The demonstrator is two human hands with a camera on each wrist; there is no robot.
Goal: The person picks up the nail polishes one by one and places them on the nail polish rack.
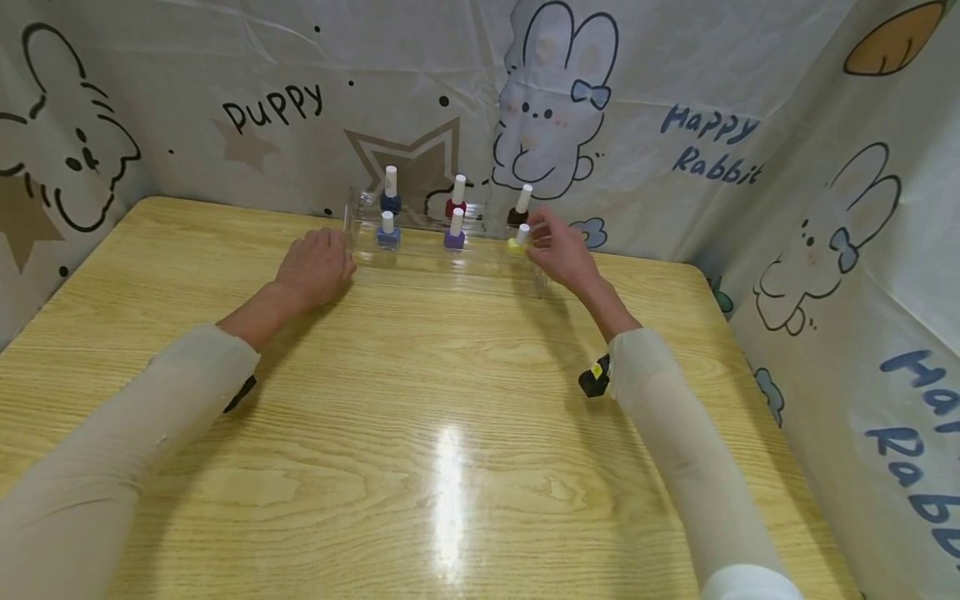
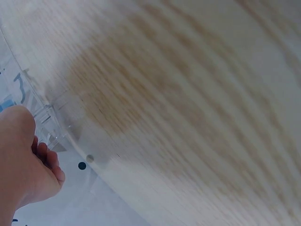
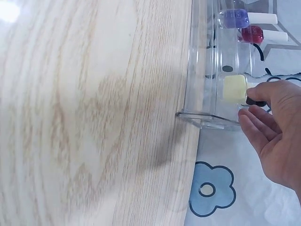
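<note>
A clear tiered display rack (image 1: 450, 275) stands at the back of the table, holding small nail polish bottles with white caps. My left hand (image 1: 317, 265) grips the rack's left end with curled fingers; in the left wrist view its fingertips (image 2: 54, 165) lie by the clear plastic. At the rack's other end my right hand (image 1: 564, 250) pinches the cap of the yellow nail polish bottle (image 3: 234, 88), on the front tier. Beside it on that tier are a purple bottle (image 1: 454, 240) and a light blue one (image 1: 387, 237). Behind stand dark blue (image 1: 390, 202), red (image 1: 455, 206) and black (image 1: 517, 217) bottles.
The wood-grain table (image 1: 420, 375) stretches between my arms and the rack. A printed cloth (image 1: 420, 75) with cartoon animals hangs close behind the rack and along the right side. A black wrist device (image 1: 595, 379) sits under my right sleeve.
</note>
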